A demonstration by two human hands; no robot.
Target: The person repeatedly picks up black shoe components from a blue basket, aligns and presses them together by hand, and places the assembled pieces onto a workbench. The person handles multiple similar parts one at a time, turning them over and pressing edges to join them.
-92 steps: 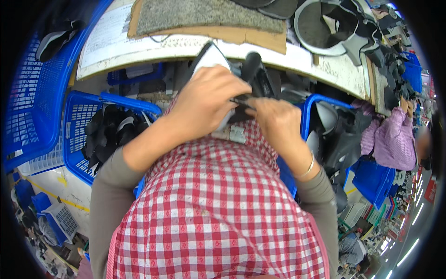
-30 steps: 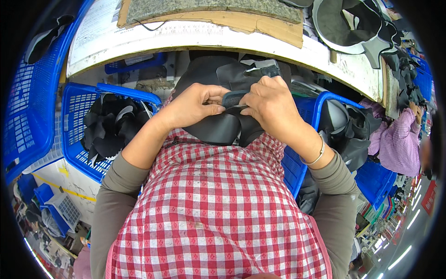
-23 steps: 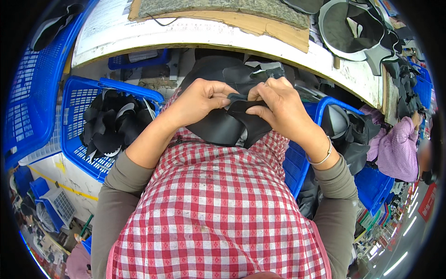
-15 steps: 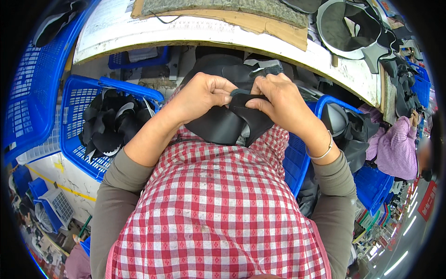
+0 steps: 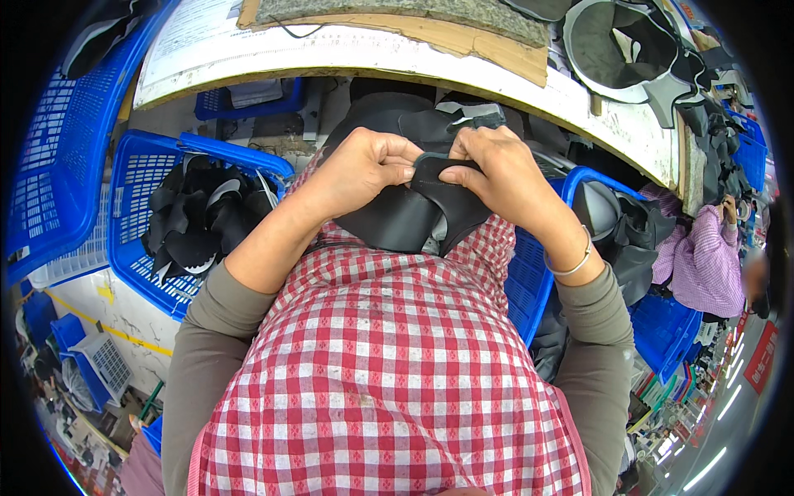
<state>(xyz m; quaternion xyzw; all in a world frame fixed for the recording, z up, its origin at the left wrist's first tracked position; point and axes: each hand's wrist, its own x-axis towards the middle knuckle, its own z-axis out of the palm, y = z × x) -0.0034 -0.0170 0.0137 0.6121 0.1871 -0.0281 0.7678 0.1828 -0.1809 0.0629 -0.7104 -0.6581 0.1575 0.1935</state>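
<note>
A black leather shoe upper (image 5: pixel 395 218) with a curved opening lies over my lap at the near side of the table. My left hand (image 5: pixel 360 175) pinches its top edge between thumb and fingertips. Just to the right, my right hand (image 5: pixel 503 172) grips the same edge, its thumb flat on the near face and its bent fingers behind. The narrow edge between both thumbs is stretched smooth. More dark pieces (image 5: pixel 418 124), one with a pale rim, lie just beyond my hands. What my fingertips touch behind the edge is hidden.
A white table (image 5: pixel 364 58) with cardboard and a stone slab curves across the far side. A blue basket (image 5: pixel 124 240) of black pieces stands at left, another blue basket (image 5: pixel 529 285) at right. A large grey-black piece (image 5: pixel 620 50) rests far right. A person in a checked sleeve (image 5: pixel 707 264) works beyond.
The flap that stood up near my right thumb now lies flat along the edge. My right fingers have shifted slightly; my left hand keeps its pinch.
</note>
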